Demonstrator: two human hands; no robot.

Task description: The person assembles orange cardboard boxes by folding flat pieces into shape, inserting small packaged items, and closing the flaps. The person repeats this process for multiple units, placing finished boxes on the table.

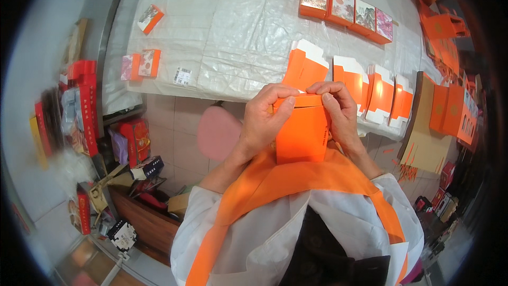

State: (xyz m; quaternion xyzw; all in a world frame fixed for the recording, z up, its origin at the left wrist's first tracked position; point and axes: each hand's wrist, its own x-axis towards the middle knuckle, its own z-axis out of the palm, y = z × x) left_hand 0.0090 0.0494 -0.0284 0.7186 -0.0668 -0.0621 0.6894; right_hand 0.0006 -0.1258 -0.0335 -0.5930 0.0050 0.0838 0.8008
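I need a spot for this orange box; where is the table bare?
Bare: the plastic sheet between the small boxes at left and the folded orange boxes. Crowded: the right edge and the far picture-lid boxes.

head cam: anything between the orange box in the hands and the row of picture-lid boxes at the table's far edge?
Yes. In the head view, folded orange carton blanks stand at the near edge, then bare white table cover up to the picture-lid boxes. Orange box.

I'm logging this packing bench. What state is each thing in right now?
Orange box: upright, held in both hands, top flap being pressed down.
Left hand: gripping the box.
Right hand: gripping the box.
Folded cartons: standing in a row, unassembled.
Picture boxes: closed, side by side.
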